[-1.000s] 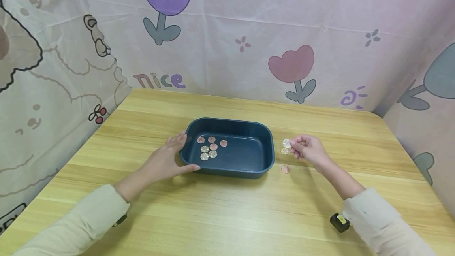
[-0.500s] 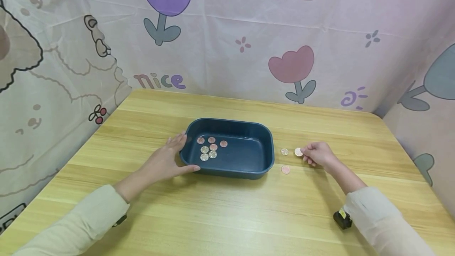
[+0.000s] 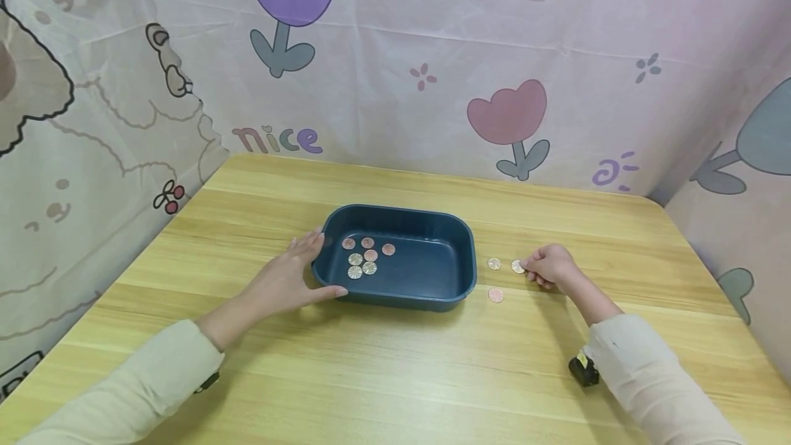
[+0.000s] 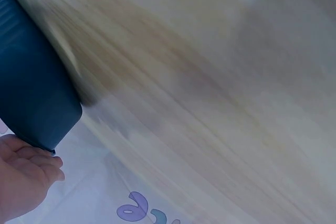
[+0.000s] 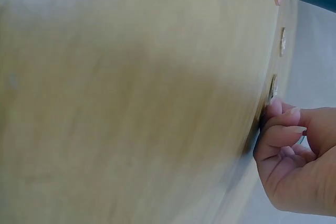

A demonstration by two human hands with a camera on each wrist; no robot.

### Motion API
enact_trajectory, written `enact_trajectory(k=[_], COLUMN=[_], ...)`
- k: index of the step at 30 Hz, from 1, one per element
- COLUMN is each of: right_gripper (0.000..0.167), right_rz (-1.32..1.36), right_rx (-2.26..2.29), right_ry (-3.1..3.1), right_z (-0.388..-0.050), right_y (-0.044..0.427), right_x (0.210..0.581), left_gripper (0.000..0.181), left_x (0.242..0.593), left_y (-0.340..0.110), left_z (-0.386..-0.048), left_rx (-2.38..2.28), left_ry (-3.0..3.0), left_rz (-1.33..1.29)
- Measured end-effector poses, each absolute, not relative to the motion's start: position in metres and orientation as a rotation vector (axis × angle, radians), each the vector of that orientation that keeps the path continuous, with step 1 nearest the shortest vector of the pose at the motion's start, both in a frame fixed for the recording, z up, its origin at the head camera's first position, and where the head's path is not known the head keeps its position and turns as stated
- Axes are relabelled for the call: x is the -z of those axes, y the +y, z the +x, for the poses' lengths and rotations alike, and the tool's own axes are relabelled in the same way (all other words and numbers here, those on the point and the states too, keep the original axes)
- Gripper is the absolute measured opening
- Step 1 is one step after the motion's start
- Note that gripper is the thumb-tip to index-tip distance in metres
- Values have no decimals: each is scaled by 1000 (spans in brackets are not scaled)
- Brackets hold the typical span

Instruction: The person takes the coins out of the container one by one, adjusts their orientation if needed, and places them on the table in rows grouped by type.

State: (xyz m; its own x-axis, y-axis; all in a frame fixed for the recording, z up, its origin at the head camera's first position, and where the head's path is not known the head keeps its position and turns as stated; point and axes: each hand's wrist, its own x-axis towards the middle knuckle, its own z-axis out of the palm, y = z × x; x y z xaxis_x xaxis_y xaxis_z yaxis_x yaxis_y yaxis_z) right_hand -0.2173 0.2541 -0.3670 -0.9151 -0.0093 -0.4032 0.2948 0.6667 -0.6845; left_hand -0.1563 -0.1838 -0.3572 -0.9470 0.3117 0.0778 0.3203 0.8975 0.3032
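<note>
A dark blue rectangular tray stands mid-table with several copper and pale gold coins lying flat in its left half. My left hand rests against the tray's left end, fingers spread along the outside and thumb extended at the front wall. Right of the tray, my right hand, its fingers curled, pinches the edge of a pale coin at the tabletop. Two more coins lie between that hand and the tray: a pale one and a copper one. Fingertips partly hide the pinched coin.
The light wooden table meets a patterned cloth backdrop along its back and sides. A small black device sits at the right sleeve cuff.
My right hand has moved away from the tray to the right and down with the pale coin, which now lies at the tabletop. The left hand and tray have stayed put.
</note>
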Motion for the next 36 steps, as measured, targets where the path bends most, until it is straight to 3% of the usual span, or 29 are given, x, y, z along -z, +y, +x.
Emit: enact_trajectory(k=[13,36], right_gripper=[18,13], right_rz=[84,-498], right_rx=[1126,1517], right_ry=[2776,2725], right_z=[-213,-199], right_y=[243,135], right_x=[358,324], left_gripper=[106,106], left_x=[356,354], left_y=[-183,-183], left_z=[-156,-156], left_rx=[496,464], left_ry=[-3043,-3043], left_rz=[-496,-510])
